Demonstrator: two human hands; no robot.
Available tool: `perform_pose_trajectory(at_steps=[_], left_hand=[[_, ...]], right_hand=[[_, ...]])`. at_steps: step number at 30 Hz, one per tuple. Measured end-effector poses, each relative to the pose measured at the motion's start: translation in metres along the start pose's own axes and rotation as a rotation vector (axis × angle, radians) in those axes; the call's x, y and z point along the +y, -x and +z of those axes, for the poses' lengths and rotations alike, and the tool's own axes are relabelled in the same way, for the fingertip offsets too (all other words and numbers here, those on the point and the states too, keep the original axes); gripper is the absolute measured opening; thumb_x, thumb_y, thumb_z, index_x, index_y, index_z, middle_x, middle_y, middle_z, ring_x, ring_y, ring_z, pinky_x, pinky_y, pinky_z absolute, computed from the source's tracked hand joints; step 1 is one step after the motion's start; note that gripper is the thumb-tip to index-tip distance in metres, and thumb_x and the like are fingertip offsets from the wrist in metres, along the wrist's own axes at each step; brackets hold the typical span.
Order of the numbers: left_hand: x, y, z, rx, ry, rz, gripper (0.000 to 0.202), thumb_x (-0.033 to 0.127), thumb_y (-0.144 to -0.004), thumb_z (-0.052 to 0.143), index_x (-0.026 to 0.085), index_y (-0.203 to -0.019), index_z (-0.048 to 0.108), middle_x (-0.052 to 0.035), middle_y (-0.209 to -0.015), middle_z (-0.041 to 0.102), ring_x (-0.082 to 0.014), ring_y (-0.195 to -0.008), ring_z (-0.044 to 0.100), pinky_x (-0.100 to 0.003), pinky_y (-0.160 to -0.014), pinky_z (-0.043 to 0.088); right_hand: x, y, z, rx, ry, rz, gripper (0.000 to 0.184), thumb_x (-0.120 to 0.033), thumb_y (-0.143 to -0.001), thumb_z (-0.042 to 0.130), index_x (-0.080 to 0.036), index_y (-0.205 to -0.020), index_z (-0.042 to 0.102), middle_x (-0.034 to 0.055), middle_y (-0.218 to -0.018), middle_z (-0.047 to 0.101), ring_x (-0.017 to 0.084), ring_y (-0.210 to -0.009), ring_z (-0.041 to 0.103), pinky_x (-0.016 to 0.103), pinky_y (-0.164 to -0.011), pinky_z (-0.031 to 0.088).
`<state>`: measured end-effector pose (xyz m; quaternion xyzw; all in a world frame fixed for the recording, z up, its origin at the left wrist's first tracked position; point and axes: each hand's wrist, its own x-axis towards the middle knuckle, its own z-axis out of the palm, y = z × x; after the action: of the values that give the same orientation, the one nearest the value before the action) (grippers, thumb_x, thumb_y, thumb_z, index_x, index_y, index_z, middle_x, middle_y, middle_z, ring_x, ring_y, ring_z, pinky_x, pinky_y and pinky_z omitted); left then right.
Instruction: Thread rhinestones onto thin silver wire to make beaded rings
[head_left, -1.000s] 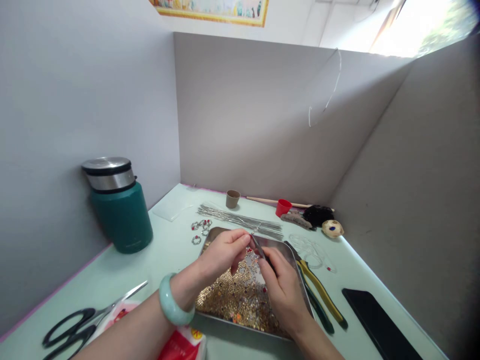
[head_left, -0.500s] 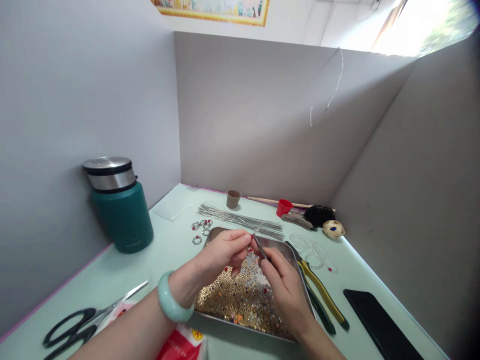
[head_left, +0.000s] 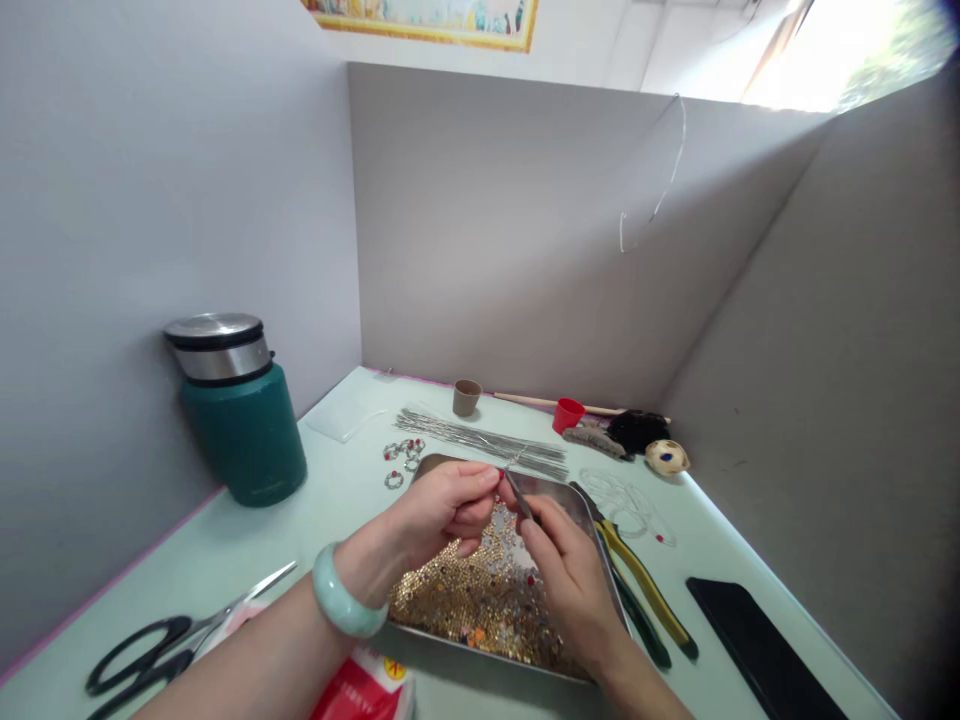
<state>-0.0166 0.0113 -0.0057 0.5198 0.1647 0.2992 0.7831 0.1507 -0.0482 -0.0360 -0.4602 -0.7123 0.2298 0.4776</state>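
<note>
Over a metal tray heaped with small gold beads, my left hand pinches a tiny piece between thumb and fingertips; a pale green bangle circles that wrist. My right hand grips a thin metal tool whose tip meets the left fingertips. What the left fingers hold is too small to name.
A bundle of thin wires and a few beaded rings lie behind the tray. Pliers and a black phone lie to the right, scissors and a red packet front left, a green flask at the left wall.
Both hands stay almost still over the tray. The left fingers curl in slightly and the tool tip shifts a little.
</note>
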Motion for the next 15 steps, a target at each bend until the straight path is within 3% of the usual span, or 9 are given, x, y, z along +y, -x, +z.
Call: perform_pose_trajectory(at_steps=[15], left_hand=[[0.0011,0.0016,-0.0026,-0.023,0.056,-0.039,0.024,0.031,-0.089,0.045,0.014,-0.082,0.061,0.0098,-0.044,0.018,-0.0055,-0.037,0.01,-0.017,-0.033,0.023]], right_hand=[[0.0008,0.0002,-0.0021,-0.027,-0.037,-0.021,0.025,-0.024,-0.092,0.039,-0.024,-0.112,0.056,0.0015,-0.095,0.056,0.016,-0.088,0.052,0.025,-0.078,0.039]])
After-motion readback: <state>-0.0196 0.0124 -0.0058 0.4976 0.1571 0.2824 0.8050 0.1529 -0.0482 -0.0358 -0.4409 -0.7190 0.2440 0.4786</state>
